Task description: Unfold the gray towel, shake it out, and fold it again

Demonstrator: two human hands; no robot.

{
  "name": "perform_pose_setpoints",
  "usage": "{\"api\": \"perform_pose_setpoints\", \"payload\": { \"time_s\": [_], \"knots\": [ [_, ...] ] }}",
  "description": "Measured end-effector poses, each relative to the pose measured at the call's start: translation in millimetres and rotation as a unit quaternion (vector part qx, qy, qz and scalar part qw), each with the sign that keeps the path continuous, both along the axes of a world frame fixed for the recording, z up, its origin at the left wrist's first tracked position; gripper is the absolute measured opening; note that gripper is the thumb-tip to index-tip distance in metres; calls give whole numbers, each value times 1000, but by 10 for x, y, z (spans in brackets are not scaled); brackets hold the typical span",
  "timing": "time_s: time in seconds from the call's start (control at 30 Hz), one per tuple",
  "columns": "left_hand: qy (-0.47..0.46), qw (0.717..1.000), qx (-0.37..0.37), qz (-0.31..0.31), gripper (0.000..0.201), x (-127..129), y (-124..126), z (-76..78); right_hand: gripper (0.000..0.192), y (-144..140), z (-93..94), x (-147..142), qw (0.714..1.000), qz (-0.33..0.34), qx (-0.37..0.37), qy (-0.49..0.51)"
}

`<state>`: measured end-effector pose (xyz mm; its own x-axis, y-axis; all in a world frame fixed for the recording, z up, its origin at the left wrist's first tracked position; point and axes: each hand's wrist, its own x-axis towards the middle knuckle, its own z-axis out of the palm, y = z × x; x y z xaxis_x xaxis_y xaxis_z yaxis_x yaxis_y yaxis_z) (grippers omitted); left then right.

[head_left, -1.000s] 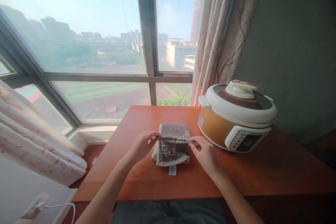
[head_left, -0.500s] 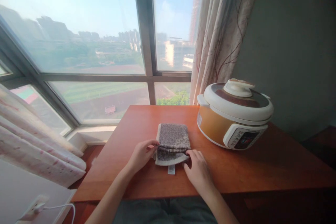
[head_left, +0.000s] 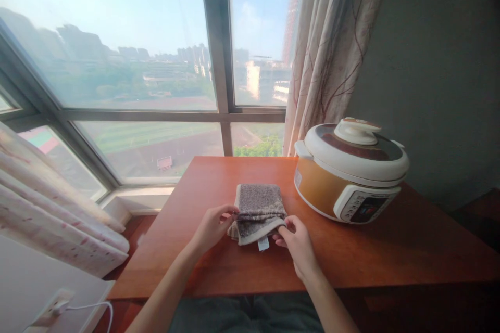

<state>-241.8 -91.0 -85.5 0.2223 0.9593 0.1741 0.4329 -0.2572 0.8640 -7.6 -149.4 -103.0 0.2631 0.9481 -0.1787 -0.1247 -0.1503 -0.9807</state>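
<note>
A folded grey-brown towel [head_left: 258, 207] with a pale border and a small white tag lies in the middle of the wooden table [head_left: 219, 265]. My left hand [head_left: 211, 228] pinches the towel's left edge. My right hand [head_left: 298, 241] grips its near right corner and holds that corner slightly off the tabletop.
A white and orange electric cooker [head_left: 349, 169] stands to the right of the towel. A patterned curtain [head_left: 332, 47] hangs behind it, next to a large window [head_left: 128, 62]. At the lower left a white plug and cable [head_left: 58, 309] lie on a white surface.
The towel's near half has been folded over and the pile is now smaller. My right hand went from pressing flat by the towel to lifting its near right corner.
</note>
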Motion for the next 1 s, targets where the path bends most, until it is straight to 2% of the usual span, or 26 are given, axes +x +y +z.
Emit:
{"api": "perform_pose_setpoints", "payload": {
  "time_s": [0.07,0.1,0.17,0.23,0.3,0.37,0.43,0.47,0.53,0.57,0.63,0.73,0.87,0.93,1.0],
  "knots": [
    [2,1000,1,-1,22,-1,-8,8,12,-63,-37,64,989,12,39,-145],
    [3,1000,1,-2,22,-4,-11,8,7,-106,-54,106,967,15,63,-245],
    [4,1000,-3,-3,22,-11,-17,3,6,-203,-71,203,893,37,108,-434],
    [4,1000,-7,-5,22,-19,-23,-5,10,-285,-56,304,824,87,138,-543],
    [7,1000,-6,-9,22,-25,-33,-7,19,-318,-16,395,794,141,159,-569],
    [14,1000,1,-14,23,-32,-47,-5,27,-284,23,462,801,146,169,-556],
    [25,999,10,-21,23,-41,-64,-4,16,-195,37,494,814,107,176,-542],
    [33,999,16,-25,23,-46,-71,-5,20,-138,31,496,815,91,184,-541],
    [49,998,30,-32,23,-58,-79,-5,45,-18,3,477,803,95,204,-552],
    [56,997,39,-34,22,-63,-79,-1,51,42,-11,461,795,111,214,-557],
    [68,995,62,-37,22,-71,-70,22,50,149,-17,435,782,137,228,-564],
    [77,990,111,-43,23,-72,-51,110,43,256,62,431,783,128,247,-556],
    [72,978,192,-48,23,-87,-92,260,43,211,211,480,785,109,289,-537],
    [88,970,217,-61,22,-114,-162,287,43,97,202,508,784,108,303,-532],
    [124,963,223,-83,23,-152,-259,251,42,-45,111,533,783,116,309,-527]
  ]
}}
